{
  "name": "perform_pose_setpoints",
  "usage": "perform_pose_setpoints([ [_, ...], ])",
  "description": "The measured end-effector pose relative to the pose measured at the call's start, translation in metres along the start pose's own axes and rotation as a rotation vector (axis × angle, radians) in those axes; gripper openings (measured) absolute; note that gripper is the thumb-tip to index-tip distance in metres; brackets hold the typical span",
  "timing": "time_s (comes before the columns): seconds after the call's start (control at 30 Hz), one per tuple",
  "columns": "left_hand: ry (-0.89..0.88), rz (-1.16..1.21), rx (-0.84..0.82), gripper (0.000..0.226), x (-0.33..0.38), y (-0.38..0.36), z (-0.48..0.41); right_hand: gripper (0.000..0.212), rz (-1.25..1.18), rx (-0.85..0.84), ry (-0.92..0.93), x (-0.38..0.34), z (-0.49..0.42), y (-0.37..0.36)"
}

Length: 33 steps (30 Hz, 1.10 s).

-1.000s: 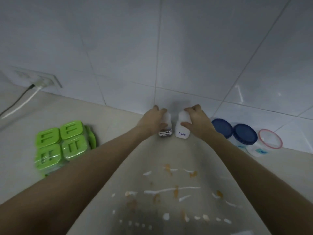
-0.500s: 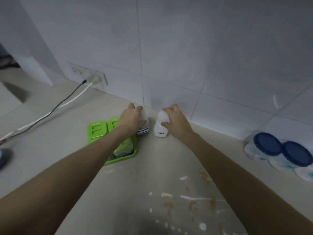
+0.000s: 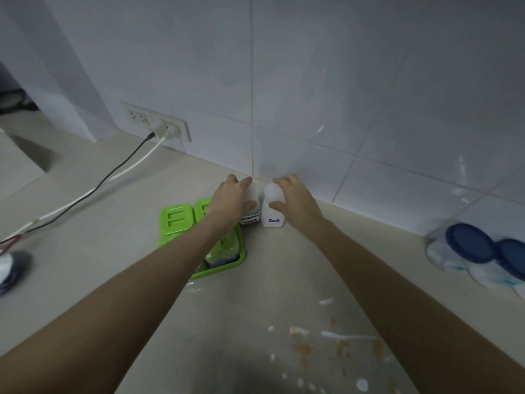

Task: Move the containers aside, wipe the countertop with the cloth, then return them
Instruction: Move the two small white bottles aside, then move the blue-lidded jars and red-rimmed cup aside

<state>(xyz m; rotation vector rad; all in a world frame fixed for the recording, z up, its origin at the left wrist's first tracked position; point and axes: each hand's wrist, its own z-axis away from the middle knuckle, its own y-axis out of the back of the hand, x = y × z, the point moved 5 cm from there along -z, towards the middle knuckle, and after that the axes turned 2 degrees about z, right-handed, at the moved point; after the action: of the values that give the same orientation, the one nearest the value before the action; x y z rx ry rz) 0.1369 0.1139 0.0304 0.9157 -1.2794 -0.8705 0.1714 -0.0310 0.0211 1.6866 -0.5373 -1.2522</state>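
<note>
Head view, and both bottles have travelled: a second ago I had them at the wall with the blue-lidded tubs [image 3: 471, 243] just off to 3 o'clock, and now they stand hard by the green box set [image 3: 177, 218], the tubs well apart at the far right. Left hand [image 3: 230, 201] is wrapped round the labelled white bottle [image 3: 251, 216], thumb across its front. Right hand [image 3: 295, 203] is closed over the top of the salt bottle [image 3: 272, 211], the word Salt facing me. The two bottles are side by side, nearly touching, at 12 o'clock against the tiled wall; they look set down on the bench [image 3: 284, 265], though I can't see lift for sure. Spill [image 3: 341, 342] sits at 6 o'clock, orange and white smears, now with nothing standing on it. I read that as the clearing step almost done for this pair; letting go comes next. No cloth in sight, so wiping hasn't begun.
</note>
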Motion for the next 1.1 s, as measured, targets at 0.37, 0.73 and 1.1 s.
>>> perform_pose_setpoints([
  [0.37, -0.304, -0.092, 0.149, 0.053, 0.082, 0.001, 0.009, 0.054, 0.153, 0.041, -0.245, 0.096, 0.089, 0.078],
  [0.73, -0.509, -0.017, -0.149, 0.050, 0.248, -0.102, 0.034, 0.056, 0.284, 0.081, -0.517, 0.237, 0.221, 0.171],
  [1.1, -0.370, -0.017, -0.447, 0.103, 0.386, -0.198, 0.018, 0.071, 0.610, -0.120, -0.499, 0.333, 0.229, 0.208],
])
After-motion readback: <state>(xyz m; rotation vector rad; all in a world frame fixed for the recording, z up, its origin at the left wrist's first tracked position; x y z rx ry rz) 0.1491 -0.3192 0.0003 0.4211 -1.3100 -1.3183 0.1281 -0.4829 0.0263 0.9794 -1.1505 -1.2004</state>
